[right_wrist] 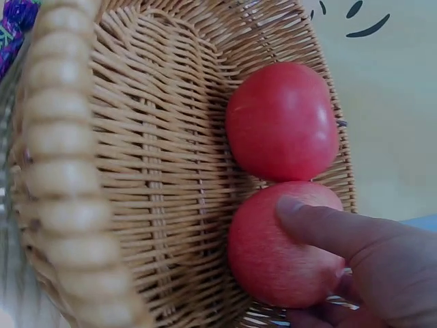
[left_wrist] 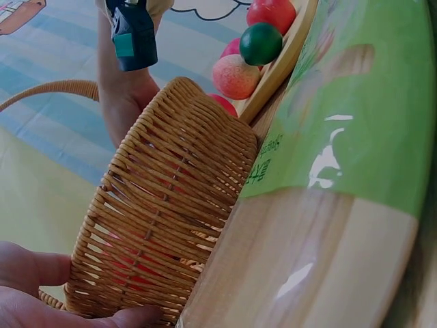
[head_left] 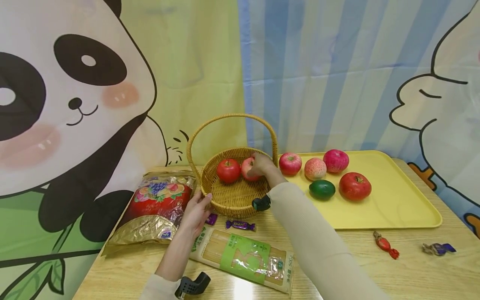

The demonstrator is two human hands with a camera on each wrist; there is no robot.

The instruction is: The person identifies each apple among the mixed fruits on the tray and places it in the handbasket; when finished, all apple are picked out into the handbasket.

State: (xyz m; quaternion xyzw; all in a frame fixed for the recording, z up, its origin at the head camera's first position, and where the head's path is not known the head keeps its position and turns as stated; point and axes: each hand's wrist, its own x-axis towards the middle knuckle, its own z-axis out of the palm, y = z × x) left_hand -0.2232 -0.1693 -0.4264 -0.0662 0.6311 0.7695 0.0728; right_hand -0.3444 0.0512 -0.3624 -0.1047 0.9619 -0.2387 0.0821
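Note:
A wicker basket (head_left: pixel 235 196) with a tall arched handle stands on the table. My left hand (head_left: pixel 196 214) grips its near-left side, thumb and fingers about the rim in the left wrist view. Inside, my right hand (head_left: pixel 263 166) holds a pinkish-red apple (right_wrist: pixel 283 249) against the basket's far side, the thumb lying across the fruit. Touching that apple is a smooth red, tomato-like fruit (right_wrist: pixel 283 121), which shows a small green stem in the head view. The right hand's other fingers are partly hidden behind the apple.
Right of the basket, a yellow tray (head_left: pixel 405 200) bears several fruits, among them a dark green one (head_left: pixel 322 189). A candy bag (head_left: pixel 157 208) lies left, a noodle packet (head_left: pixel 243 258) in front. Wrapped candies (head_left: pixel 241 225) lie about the table; a printed curtain hangs behind.

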